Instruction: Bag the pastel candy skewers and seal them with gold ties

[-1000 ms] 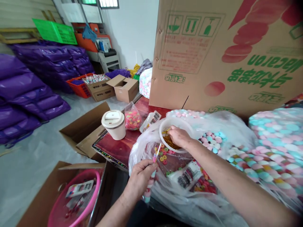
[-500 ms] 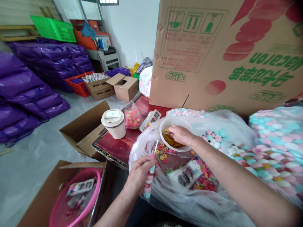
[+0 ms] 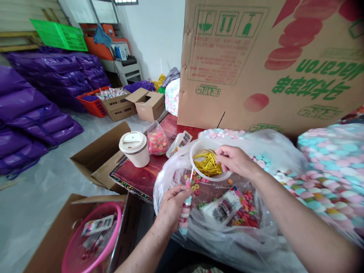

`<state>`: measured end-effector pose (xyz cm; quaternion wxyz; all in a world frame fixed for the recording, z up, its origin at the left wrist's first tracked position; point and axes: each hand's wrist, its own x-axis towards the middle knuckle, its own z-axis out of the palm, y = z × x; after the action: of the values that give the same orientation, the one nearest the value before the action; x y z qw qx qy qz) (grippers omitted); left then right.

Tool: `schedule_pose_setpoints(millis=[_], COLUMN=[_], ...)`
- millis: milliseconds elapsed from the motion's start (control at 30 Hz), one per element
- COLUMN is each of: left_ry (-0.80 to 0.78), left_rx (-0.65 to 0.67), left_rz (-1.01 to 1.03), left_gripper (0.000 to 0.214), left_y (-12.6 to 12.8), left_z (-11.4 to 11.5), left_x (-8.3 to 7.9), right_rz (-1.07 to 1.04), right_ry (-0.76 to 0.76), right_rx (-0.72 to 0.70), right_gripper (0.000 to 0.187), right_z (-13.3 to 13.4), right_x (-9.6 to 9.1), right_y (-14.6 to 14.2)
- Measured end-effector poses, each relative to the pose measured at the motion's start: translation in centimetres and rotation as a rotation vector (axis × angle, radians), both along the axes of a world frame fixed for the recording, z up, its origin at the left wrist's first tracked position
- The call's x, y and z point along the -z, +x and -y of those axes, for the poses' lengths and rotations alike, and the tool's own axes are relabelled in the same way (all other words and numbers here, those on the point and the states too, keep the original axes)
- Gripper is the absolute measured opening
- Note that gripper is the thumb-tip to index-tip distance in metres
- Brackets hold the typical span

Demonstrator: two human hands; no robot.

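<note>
One wrapped candy stick (image 3: 184,218) extends above and below the left hand (image 3: 173,206).

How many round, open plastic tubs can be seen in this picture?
2. A white tub, with gold ties inside, is at the right hand; a pink tub is in the open box at the lower left. Others may be hidden.
</note>
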<state>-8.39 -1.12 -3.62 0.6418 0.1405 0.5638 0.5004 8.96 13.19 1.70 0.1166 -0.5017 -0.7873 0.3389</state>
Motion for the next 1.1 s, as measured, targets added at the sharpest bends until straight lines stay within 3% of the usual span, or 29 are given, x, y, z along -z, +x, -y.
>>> schedule_pose_setpoints(millis=[133,200,267,433,667,833,967,1033,1100], left_ry=[0.014,-0.021,-0.031,0.025,0.008,0.162,0.176,0.167,0.162], left_rx=[0.07,0.117,0.149,0.219,0.428,0.543,0.455,0.404,0.41], left_rz=[-0.042,-0.058,-0.095,-0.235,-0.348,-0.372,-0.318,-0.275,-0.17], left_gripper=[0.027,0.027,0.025,0.015,0.023,0.026,0.037,0.04,0.042], left_y=[1.2,1.9,2.6,3.8,4.2,4.3,4.7,4.7,4.6], left_z=[-0.3,-0.3,-0.2,0.5,1.4,1.5,1.9,1.9,1.8], left_x=[-0.4,-0.5,-0.7,-1.4,-2.1,-2.3,-1.8,-1.8,-1.9], right_rz=[-0.413,-0.502,-0.53,-0.522,-0.469,-0.432,-0.394,-0.419,-0.453], right_ry=[-0.304,-0.41,-0.426,-0.393,-0.222,-0.131,0.039,0.059,0.044], right_rx=[-0.042,-0.023,0.019,0.069,0.051,0.117,0.198,0.285,0.258], right_gripper=[0.024,0.028,0.03,0.036,0.033,0.031,0.026,0.015,0.014], right_z=[7.3,10.1,11.6,11.8,12.4,12.8,13.6,14.2,14.6], right_x=[0.4,1.2,2.1,3.6,4.3,4.1,4.4,4.5,4.2], right_y=[1.2,1.1,0.7,0.3,1.5,1.9,1.7,1.9,2.5])
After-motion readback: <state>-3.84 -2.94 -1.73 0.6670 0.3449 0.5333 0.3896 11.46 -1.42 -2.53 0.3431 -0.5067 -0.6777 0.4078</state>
